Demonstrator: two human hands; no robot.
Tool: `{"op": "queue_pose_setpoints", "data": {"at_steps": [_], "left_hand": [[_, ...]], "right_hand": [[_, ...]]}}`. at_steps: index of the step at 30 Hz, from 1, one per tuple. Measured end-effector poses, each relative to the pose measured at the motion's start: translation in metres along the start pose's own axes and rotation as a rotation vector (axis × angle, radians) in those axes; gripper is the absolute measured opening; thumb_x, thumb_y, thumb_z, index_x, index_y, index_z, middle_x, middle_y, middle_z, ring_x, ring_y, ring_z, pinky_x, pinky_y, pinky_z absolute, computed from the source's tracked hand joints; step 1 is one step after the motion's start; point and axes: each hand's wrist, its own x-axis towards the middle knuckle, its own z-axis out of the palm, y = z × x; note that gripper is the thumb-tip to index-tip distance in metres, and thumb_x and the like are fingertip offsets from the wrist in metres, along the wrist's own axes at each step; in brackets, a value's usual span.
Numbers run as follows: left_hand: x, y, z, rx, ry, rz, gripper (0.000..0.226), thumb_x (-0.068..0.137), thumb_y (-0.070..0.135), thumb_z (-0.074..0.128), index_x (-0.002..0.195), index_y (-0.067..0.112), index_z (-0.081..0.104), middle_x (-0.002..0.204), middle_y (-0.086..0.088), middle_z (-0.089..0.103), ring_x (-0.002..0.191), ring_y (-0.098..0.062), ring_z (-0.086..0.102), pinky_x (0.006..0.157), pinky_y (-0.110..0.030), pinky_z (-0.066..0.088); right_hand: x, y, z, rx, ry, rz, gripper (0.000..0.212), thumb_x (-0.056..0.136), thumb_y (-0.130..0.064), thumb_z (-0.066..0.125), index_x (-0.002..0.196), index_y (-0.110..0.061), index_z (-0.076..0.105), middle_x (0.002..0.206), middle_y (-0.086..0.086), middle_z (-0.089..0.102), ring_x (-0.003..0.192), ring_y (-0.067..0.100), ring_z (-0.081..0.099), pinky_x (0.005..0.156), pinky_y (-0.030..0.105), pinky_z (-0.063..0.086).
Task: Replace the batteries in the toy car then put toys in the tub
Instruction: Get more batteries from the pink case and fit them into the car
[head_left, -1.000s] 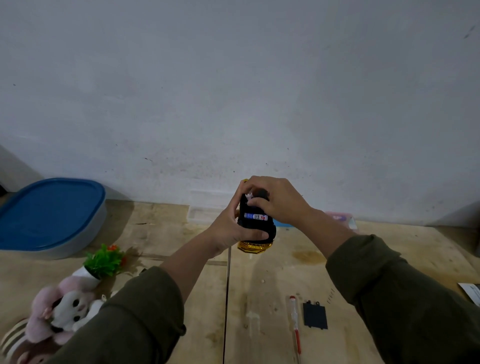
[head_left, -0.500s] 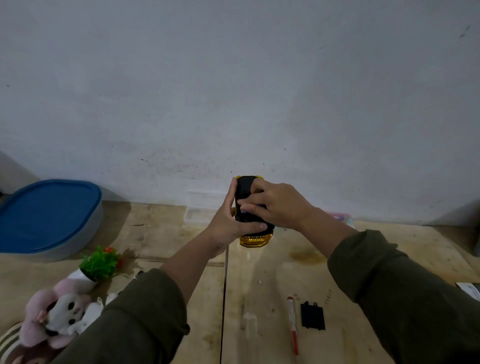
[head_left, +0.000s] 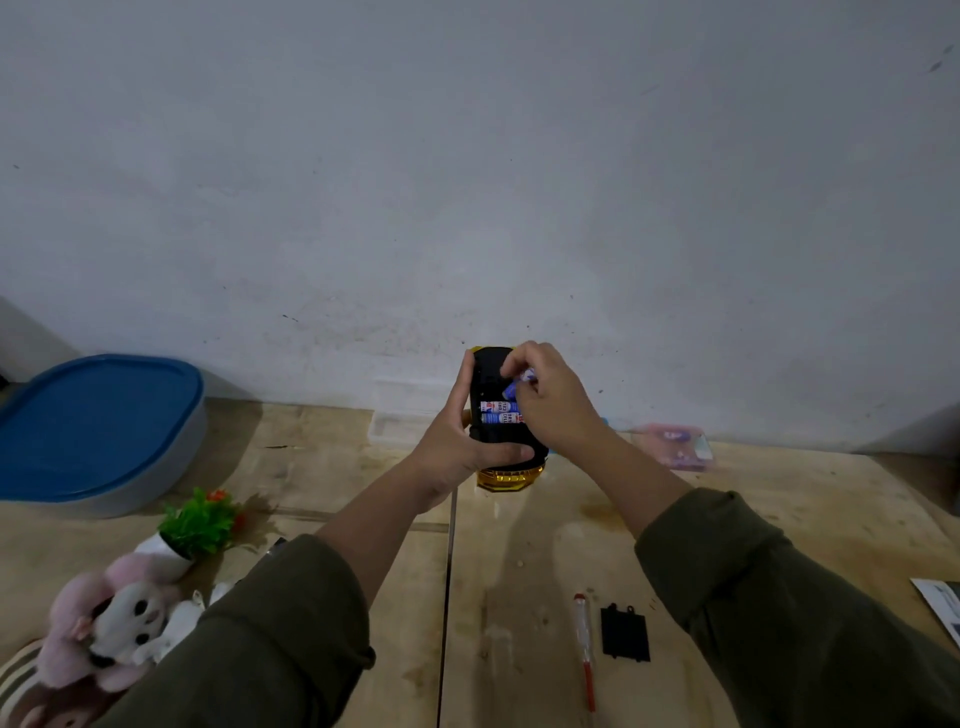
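Observation:
I hold the gold toy car (head_left: 511, 475) upside down above the table, its black underside (head_left: 488, 371) facing me. My left hand (head_left: 457, 447) grips the car's left side and near end. Two blue-and-white batteries (head_left: 500, 411) lie in the open compartment. My right hand (head_left: 550, 400) pinches a third blue battery (head_left: 514, 387), tilted at the compartment's far end. The black battery cover (head_left: 625, 633) lies on the table near me, beside a red-handled screwdriver (head_left: 584, 649). The tub with a blue lid (head_left: 93, 431) stands at the far left.
A pink plush toy (head_left: 104, 631) and a small green toy plant (head_left: 195, 525) lie at the near left. A clear box (head_left: 400, 428) and a pink packet (head_left: 672, 446) sit against the wall. A paper (head_left: 943, 605) lies at the right edge.
My right hand shifted from covering the car's underside to its far end. The two seated batteries show again, and a third battery is now pinched in the fingers.

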Motion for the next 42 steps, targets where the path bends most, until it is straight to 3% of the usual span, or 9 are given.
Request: {"op": "queue_pose_setpoints", "data": {"at_steps": [3,7,12,17,20,25,32,37,42], "left_hand": [[-0.001,0.000,-0.004,0.003,0.017,0.009,0.121,0.068,-0.008,0.078,0.147,0.048,0.005,0.129,0.007,0.052,0.112,-0.012,0.061,0.085,-0.027,0.055],[-0.001,0.001,-0.006,0.024,0.021,0.018,0.120,0.069,-0.009,0.077,0.148,0.046,0.005,0.127,0.013,0.052,0.106,-0.006,0.063,0.082,-0.024,0.055],[0.000,0.001,-0.007,0.034,0.022,0.029,0.120,0.069,-0.008,0.077,0.148,0.046,0.005,0.126,0.013,0.053,0.099,0.000,0.065,0.080,-0.022,0.055],[0.000,-0.002,-0.011,0.004,0.042,0.039,0.125,0.062,-0.001,0.084,0.146,0.050,0.006,0.135,0.002,0.051,0.110,-0.012,0.063,0.084,-0.027,0.055],[0.000,0.000,-0.010,0.011,0.034,0.052,0.125,0.060,0.005,0.084,0.146,0.051,0.007,0.137,0.002,0.050,0.116,-0.017,0.060,0.090,-0.032,0.053],[-0.002,0.002,-0.007,0.043,-0.016,0.073,0.124,0.064,-0.001,0.083,0.145,0.052,0.005,0.139,0.010,0.046,0.123,-0.019,0.054,0.093,-0.033,0.052],[-0.006,-0.006,0.006,0.142,-0.079,0.064,0.127,0.063,0.003,0.085,0.145,0.053,0.003,0.138,0.024,0.043,0.122,-0.012,0.055,0.097,-0.038,0.051],[-0.014,-0.029,0.025,0.176,-0.092,0.036,0.129,0.064,0.001,0.084,0.143,0.056,-0.002,0.138,0.030,0.039,0.122,-0.009,0.055,0.096,-0.037,0.051],[-0.020,-0.047,0.042,0.209,-0.095,-0.015,0.125,0.060,0.010,0.088,0.142,0.058,0.007,0.145,0.015,0.040,0.127,-0.015,0.051,0.099,-0.042,0.049]], "right_hand": [[0.001,0.006,0.001,-0.070,0.026,-0.054,0.018,0.089,-0.001,0.051,0.103,-0.010,0.055,0.112,0.007,0.060,0.101,0.015,0.058,0.082,0.018,0.046],[0.007,0.010,-0.001,0.062,0.120,0.028,0.019,0.082,-0.005,0.065,0.091,-0.011,0.050,0.108,0.011,0.056,0.098,0.020,0.066,0.082,0.039,0.056],[0.010,0.010,-0.005,-0.010,0.208,0.010,0.021,0.075,-0.013,0.076,0.085,-0.005,0.060,0.102,0.008,0.054,0.085,0.013,0.056,0.064,0.007,0.043],[0.009,0.012,-0.006,-0.126,0.165,0.000,0.021,0.082,-0.025,0.070,0.083,-0.004,0.066,0.111,0.006,0.055,0.106,0.015,0.048,0.079,0.015,0.030],[0.010,0.011,-0.004,0.045,0.127,0.113,0.017,0.084,-0.023,0.068,0.093,-0.010,0.064,0.117,0.006,0.053,0.109,0.017,0.053,0.085,0.024,0.042],[0.013,0.003,-0.009,0.504,-0.067,0.494,0.057,0.086,-0.006,0.064,0.132,-0.023,0.037,0.119,0.019,0.059,0.094,0.028,0.064,0.072,0.035,0.057],[0.000,0.021,-0.015,0.583,-0.234,0.538,0.108,0.075,-0.011,0.077,0.147,-0.039,0.002,0.133,0.007,0.046,0.113,0.032,0.056,0.089,0.046,0.052],[-0.021,0.040,-0.018,0.397,-0.196,0.479,0.114,0.071,-0.018,0.081,0.146,-0.045,0.000,0.135,0.000,0.045,0.116,0.028,0.055,0.093,0.040,0.050],[-0.051,0.076,-0.027,0.561,-0.325,0.533,0.115,0.074,-0.005,0.077,0.145,-0.047,-0.002,0.122,0.009,0.058,0.108,0.028,0.061,0.093,0.050,0.050]]}}
